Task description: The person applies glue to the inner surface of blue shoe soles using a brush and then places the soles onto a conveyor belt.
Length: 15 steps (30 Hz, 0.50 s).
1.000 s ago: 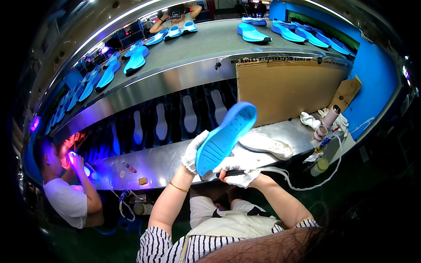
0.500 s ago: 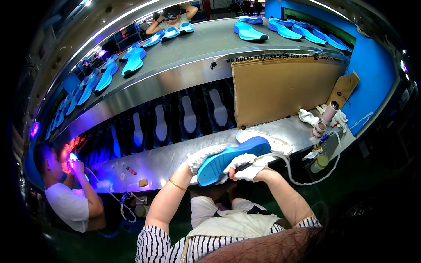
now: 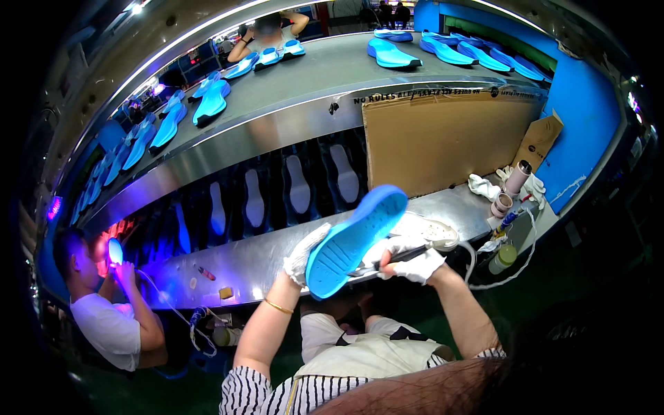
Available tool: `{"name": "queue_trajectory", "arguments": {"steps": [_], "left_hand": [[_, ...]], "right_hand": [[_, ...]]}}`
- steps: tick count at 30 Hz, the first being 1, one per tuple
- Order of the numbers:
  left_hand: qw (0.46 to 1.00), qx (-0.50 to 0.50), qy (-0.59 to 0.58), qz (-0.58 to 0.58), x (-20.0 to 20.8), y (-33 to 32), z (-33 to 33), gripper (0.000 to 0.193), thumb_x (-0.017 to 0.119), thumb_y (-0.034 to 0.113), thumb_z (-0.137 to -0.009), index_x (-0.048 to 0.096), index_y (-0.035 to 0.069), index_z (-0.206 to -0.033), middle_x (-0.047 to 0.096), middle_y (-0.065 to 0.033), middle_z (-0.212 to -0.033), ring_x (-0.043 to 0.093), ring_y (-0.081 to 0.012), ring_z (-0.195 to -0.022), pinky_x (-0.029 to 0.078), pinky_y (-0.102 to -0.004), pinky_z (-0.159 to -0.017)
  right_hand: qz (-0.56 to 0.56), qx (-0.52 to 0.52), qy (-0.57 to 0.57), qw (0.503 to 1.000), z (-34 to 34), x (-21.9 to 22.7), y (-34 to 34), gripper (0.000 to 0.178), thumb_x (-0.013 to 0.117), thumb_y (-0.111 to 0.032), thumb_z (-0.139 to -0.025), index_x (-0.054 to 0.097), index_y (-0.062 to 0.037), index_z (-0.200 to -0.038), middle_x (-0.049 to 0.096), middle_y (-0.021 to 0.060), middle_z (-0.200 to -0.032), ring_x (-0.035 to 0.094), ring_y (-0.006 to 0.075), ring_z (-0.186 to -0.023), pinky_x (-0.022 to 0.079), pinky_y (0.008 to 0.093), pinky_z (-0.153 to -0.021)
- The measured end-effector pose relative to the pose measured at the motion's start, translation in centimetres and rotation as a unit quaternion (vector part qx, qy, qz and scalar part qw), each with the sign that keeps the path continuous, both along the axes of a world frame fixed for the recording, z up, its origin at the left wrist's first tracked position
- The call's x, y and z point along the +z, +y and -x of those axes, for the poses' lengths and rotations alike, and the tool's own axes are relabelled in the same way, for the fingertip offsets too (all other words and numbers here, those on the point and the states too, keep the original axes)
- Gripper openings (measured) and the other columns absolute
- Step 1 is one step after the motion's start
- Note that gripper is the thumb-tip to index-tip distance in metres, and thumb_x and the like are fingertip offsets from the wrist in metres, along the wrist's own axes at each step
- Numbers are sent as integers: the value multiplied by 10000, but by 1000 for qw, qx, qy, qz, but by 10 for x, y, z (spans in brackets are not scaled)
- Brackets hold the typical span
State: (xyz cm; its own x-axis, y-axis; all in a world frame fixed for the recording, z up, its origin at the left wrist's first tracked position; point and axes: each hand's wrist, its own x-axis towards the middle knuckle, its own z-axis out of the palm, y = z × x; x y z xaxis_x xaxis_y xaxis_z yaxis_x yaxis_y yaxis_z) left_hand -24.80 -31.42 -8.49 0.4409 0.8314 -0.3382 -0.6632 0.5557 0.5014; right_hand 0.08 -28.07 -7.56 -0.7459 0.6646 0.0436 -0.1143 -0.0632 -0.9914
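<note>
In a white glove, my left hand point(image 3: 304, 256) is wrapped round the left edge of a blue shoe sole point(image 3: 354, 242), which is raised and tilted above the bench's front edge. Its grooved and dotted face shows. My right hand point(image 3: 423, 268), gloved with bare fingertips, grips a black pen-shaped tool point(image 3: 409, 257) attached to a pale hose. The tool's thin tip points at the sole's right edge; whether it touches is hard to tell. Behind my right hand, a white perforated shoe-shaped piece point(image 3: 437, 234) lies on the metal bench point(image 3: 259, 266), partly hidden.
A conveyor belt point(image 3: 304, 72) carries several blue soles beyond the bench. Dark moulds with grey soles point(image 3: 298, 183) line the slot below, beside a cardboard sheet point(image 3: 443, 145). At right stand a pink bottle point(image 3: 517, 178) and a hose point(image 3: 498, 283). A co-worker point(image 3: 104, 315) sits at left.
The sole has turned more upright, its far end swinging up and left. My right hand has moved right and away from it, so more of the tool shows.
</note>
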Motion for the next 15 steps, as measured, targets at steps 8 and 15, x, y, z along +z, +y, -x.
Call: {"name": "queue_trajectory", "arguments": {"steps": [8, 15], "left_hand": [[964, 224, -131, -66, -59, -16, -10, 547, 408, 460, -914, 490, 19, -1226, 578, -162, -1151, 581, -311, -988, 458, -440, -893], [967, 208, -141, -43, -68, -28, -15, 495, 408, 430, -908, 517, 27, -1173, 595, -148, -1084, 593, -286, -931, 491, -411, -843]], "right_hand": [[-85, -116, 46, 989, 59, -11, -66, 78, 674, -3, -764, 610, -29, -801, 610, 57, -697, 592, 101, -619, 474, 238, -578], [5, -168, 99, 981, 56, -20, -33, 67, 642, -18, -794, 605, -15, -850, 612, 41, -739, 568, 88, -622, 478, 242, -585]]}}
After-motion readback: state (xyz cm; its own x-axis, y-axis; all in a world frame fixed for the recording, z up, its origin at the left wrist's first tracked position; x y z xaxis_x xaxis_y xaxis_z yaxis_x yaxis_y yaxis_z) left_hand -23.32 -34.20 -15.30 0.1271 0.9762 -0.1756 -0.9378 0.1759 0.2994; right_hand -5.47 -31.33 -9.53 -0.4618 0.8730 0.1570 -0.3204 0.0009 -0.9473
